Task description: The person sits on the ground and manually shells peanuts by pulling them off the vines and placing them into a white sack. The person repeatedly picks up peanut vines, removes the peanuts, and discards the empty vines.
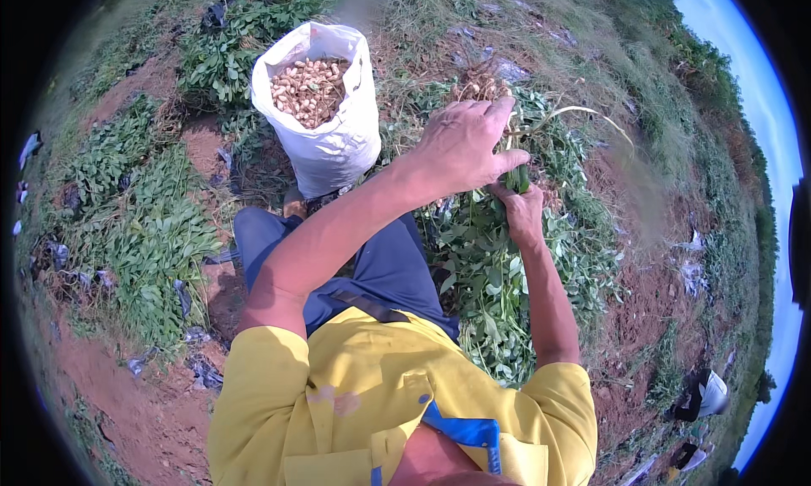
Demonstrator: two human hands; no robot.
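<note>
My right hand (523,210) grips the green stems of a bundle of peanut plants (491,270), whose leaves spread below it, right of my legs. My left hand (466,141) reaches across from the left, just above and beside my right hand. Its fingers bend over the root end, where pale peanut pods (481,87) and thin roots show past the knuckles. The left thumb sticks out toward the stems; its palm and what lies under it are hidden. Ahead of my left knee stands a white woven sack (342,147), open at the top, holding loose peanuts in their shells (309,90).
Pulled leafy plants (155,232) lie heaped on the left, with more plants (228,61) behind the sack. Scraps of plastic film (203,369) lie on reddish soil (127,410). Two people (706,394) are bent low at the far lower right. A long pale stalk (592,110) arcs beyond my hands.
</note>
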